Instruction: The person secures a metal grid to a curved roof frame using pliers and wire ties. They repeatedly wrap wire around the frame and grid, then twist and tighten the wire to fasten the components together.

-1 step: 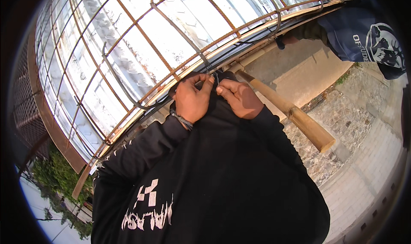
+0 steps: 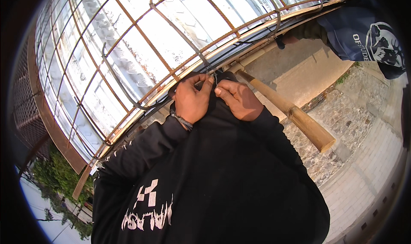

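My left hand (image 2: 192, 99) is closed in a pinch, its thumb and forefinger together at the near edge of a rusty rebar mesh (image 2: 139, 26). Close on its right, my right hand (image 2: 242, 101) pinches too, thumb against curled fingers. Between the fingertips shows a short, thin, light-coloured wire (image 2: 215, 79), running up toward the end of a hooked steel bar (image 2: 182, 33) at the rim. Both hands seem to grip this wire, though its ends are hidden in the fingers. A dark braided band circles my left wrist.
Under the mesh lie shiny corrugated metal sheets (image 2: 141, 51). Bent bar ends (image 2: 112, 68) stick out along the rim. A bamboo pole (image 2: 295, 115) juts out at right, above stony ground (image 2: 342, 120). Another person's sleeved arm (image 2: 314, 33) reaches the edge at upper right.
My right hand has tilted and shifted very slightly downward. My left hand stays in place, and the wire between the fingertips shows a little more.
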Available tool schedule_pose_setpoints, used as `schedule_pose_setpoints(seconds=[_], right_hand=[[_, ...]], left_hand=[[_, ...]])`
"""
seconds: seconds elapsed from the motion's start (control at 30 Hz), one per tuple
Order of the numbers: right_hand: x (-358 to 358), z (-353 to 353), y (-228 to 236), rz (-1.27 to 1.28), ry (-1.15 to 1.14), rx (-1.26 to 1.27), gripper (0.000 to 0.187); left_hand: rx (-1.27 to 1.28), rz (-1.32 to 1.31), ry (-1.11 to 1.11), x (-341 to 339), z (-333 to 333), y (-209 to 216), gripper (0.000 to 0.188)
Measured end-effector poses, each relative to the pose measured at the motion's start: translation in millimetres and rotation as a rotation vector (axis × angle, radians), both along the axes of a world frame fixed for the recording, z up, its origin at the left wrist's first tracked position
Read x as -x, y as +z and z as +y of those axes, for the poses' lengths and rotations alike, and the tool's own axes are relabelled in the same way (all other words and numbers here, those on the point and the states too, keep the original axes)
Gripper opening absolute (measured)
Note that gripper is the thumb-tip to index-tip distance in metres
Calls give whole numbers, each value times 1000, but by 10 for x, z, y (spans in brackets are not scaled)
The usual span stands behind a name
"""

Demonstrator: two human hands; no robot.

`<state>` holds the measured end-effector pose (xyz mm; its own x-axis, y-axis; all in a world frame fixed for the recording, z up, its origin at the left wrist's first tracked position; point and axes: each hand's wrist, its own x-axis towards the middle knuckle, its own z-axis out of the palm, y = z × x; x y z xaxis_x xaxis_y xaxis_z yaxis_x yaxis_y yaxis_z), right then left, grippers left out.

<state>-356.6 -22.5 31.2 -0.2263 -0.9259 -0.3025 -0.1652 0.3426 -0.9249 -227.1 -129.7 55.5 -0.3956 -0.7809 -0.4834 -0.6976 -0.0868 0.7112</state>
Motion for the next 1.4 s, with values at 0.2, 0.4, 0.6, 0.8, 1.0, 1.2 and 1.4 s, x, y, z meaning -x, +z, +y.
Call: schedule_pose_setpoints(seconds=[0.2,0.4,0.6,0.8,1.0,1.2,1.4], right_hand=[[-70,-188,168,-387,-131,-143,30],[-104,-375,299,-342,-155,-153,32],[-104,-444,578,211,56,-227,32],[354,-123,338,-777,-75,-223,43],[459,-64,19,-1084,-245,-311,31],[104,-235,-252,-819,-388,-293,23],[-44,-289,-230,-944,-302,-266,34]], left_hand=[[112,24,-48,-83,14,-136,33],[47,-31,-49,-23,20,-51,31],[184,106,-83,-101,68,-170,29],[80,60,-71,-99,34,-106,30],[25,43,-111,-41,-49,-75,27],[12,47,-200,-57,-80,-26,25],[-64,30,-233,-153,-125,49,27]])
